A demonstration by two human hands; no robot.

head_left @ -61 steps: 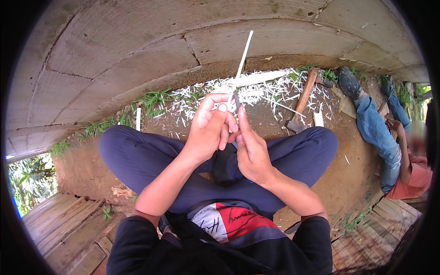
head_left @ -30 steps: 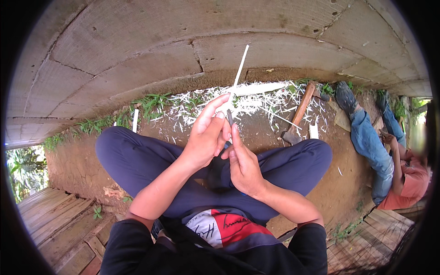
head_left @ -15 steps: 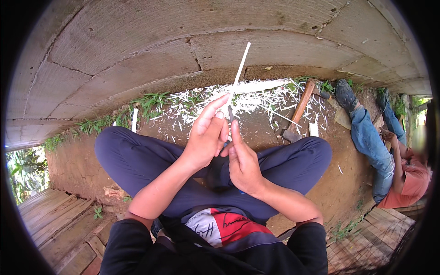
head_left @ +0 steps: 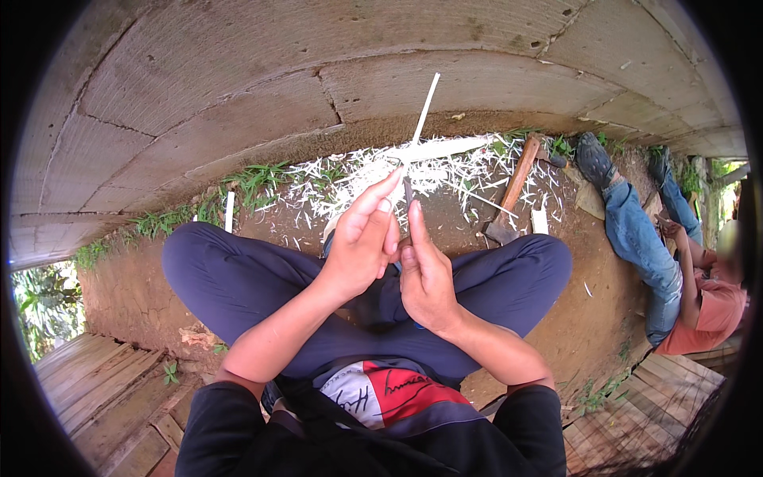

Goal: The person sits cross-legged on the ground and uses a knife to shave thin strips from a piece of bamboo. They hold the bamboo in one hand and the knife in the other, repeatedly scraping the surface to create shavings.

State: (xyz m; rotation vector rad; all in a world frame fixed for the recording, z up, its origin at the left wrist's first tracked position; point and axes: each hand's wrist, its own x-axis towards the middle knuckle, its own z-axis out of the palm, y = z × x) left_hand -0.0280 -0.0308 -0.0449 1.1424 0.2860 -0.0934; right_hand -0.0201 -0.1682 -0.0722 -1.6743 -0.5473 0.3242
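A thin pale wooden strip (head_left: 427, 109) points away from me toward the wall, its near end pinched in my left hand (head_left: 358, 248). My right hand (head_left: 427, 278) is closed with its thumb side up, gripping a knife whose narrow dark blade (head_left: 408, 191) stands up beside the strip's near end. The knife's handle is hidden in my fingers. Both hands are close together above my crossed legs, the right slightly lower. Beyond them, white wood shavings (head_left: 358, 187) cover the ground, with a larger pale piece of wood (head_left: 451, 148) lying on them.
A wooden-handled hatchet (head_left: 519, 181) rests on the dirt at the right, near a short pale wood block (head_left: 540, 221). A block wall (head_left: 238, 91) rises ahead. Another person in jeans (head_left: 642, 238) sits at far right. Wooden planks (head_left: 95, 381) lie at lower left.
My right hand and the knife have moved slightly away from me and to the right along the strip. The strip's far end has shifted slightly right.
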